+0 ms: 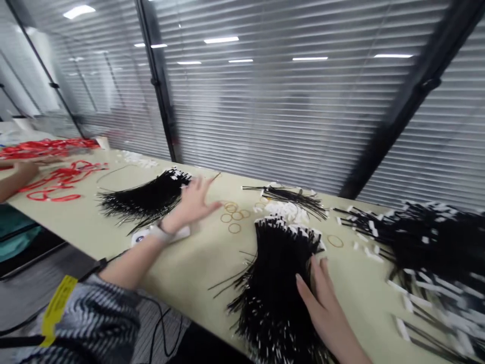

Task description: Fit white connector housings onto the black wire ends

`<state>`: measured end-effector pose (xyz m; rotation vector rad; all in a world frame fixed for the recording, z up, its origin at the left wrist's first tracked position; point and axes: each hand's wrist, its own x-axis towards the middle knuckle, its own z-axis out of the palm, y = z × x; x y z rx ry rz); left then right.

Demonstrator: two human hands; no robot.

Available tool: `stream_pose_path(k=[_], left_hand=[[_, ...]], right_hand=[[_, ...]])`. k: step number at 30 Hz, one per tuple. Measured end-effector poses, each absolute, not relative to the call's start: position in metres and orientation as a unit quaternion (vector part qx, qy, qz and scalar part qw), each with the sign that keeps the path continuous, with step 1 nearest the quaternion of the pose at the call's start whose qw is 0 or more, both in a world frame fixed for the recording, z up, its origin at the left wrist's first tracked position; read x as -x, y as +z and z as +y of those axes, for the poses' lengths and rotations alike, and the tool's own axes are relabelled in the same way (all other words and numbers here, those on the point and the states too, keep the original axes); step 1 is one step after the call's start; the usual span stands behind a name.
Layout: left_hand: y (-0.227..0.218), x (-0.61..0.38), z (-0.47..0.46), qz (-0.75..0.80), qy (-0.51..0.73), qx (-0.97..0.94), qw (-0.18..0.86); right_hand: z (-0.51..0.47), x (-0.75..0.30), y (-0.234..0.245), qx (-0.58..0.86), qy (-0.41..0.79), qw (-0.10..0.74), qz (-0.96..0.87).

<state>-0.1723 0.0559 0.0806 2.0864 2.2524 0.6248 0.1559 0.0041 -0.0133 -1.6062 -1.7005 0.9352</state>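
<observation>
On our long desk (189,258), a big black wire pile (276,293) sits by the near edge with our open right hand (322,308) lying flat against it, and our open left hand (193,202) hangs between a second wire pile (144,197) and some small rubber bands (232,215).

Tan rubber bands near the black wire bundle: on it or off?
Off. The thin tan rubber bands lie loose and flat on the pale green tabletop, apart from the black white-tipped wire bundle.
</observation>
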Motion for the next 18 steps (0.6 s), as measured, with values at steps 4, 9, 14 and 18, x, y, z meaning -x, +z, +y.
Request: stream_pose_path(k=[4, 9, 14, 18], left_hand=[[0.057, 0.271, 0.075, 0.824, 0.140, -0.548, -0.018], [0.029, 0.335, 0.073, 0.867, 0.084, -0.489, -0.051], [0.035, 0.370, 0.076, 0.857, 0.066, -0.507, -0.069], [0.040, 0.385, 0.087, 0.850, 0.071, -0.520, -0.042]], right_hand=[[0.009, -0.159, -0.022, 0.612, 0.354, 0.332, -0.625], [0.010, -0.159, -0.029, 0.611, 0.349, 0.321, -0.634], [0.006, -0.156, -0.026, 0.621, 0.336, 0.296, -0.644], [0.006, -0.158, -0.029, 0.623, 0.316, 0.288, -0.655]])
